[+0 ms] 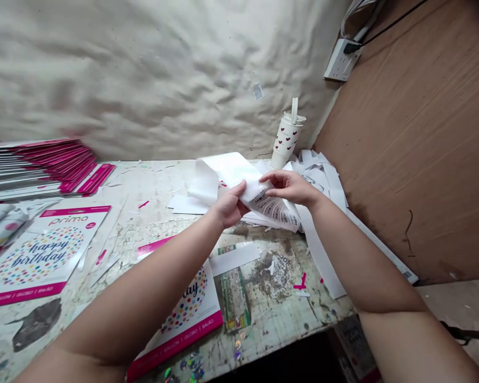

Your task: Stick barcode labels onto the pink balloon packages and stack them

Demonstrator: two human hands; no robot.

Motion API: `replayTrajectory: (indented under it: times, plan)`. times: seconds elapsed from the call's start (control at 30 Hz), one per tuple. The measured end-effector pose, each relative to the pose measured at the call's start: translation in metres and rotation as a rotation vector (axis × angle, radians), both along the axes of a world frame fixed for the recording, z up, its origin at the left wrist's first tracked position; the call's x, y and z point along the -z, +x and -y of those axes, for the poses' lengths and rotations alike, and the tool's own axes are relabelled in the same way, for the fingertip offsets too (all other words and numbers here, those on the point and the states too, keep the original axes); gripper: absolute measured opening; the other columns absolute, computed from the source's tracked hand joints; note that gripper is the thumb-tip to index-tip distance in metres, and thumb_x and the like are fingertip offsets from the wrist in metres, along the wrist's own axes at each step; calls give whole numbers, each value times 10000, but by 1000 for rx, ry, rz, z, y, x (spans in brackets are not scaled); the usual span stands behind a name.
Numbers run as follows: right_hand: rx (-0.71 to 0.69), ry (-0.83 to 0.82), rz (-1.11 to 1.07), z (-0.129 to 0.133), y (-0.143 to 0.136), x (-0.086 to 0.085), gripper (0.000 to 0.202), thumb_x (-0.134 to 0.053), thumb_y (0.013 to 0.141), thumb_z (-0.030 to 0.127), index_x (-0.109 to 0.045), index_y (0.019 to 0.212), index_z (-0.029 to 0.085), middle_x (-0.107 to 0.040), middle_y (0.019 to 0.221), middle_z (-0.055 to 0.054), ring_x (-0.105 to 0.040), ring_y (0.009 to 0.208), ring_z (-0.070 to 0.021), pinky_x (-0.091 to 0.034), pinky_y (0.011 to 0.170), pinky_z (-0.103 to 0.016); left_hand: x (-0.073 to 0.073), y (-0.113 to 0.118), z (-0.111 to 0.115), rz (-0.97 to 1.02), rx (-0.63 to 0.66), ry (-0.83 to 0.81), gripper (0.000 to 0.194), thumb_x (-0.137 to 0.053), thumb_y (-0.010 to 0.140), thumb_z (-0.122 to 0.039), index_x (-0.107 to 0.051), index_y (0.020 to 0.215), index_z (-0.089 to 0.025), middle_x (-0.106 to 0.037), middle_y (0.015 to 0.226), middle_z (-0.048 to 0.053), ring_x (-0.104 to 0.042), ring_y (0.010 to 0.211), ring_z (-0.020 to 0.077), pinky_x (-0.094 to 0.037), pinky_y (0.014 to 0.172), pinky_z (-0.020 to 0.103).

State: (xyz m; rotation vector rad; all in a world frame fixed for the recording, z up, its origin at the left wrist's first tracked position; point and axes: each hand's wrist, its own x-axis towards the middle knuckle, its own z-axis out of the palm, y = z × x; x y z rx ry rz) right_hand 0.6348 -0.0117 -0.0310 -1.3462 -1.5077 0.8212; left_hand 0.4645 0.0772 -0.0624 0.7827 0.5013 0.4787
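Observation:
My left hand (230, 206) grips a white strip of barcode labels (277, 213), thumb on top and fingers beneath. The strip loops up and back beyond the hand, and its printed part slopes down to the right. At the strip's upper right, my right hand (291, 187) is closed in a pinch, its fingertips at the edge of the labels. Whether a single label has come loose between them I cannot tell. Under my left forearm lies a "happy birthday" balloon packet (195, 314), partly hidden by the arm. Another such packet (43, 255) lies flat at the left.
A fanned stack of pink-edged packets (56, 170) stands at the back left. A white tumbler with hearts (286, 139) stands by the wall, beside a heap of white paper strips (321, 173). Pink scraps (301, 282) dot the worn table. A power strip (342, 59) hangs upper right.

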Motion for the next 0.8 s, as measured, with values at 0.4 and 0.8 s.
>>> replayTrajectory:
  times: [0.4, 0.8]
  plan:
    - [220, 511, 725, 19, -2, 6, 165, -648, 801, 236, -642, 964, 216, -642, 1008, -58, -568, 977, -211, -457, 875, -395, -1, 2, -1, -7, 47, 4, 320, -477, 899, -328, -566, 1140, -136, -673, 1071, 104, -640, 928, 190, -503, 871, 335]
    - [356, 541, 635, 68, -49, 15, 91, -542, 864, 187, -601, 914, 235, -584, 1182, -60, -457, 1222, -252, -397, 1004, -468, 2, 17, -25, -131, -76, -120, 388, -329, 944, -386, -524, 1174, -142, -682, 1011, 110, -657, 840, 176, -515, 777, 315]
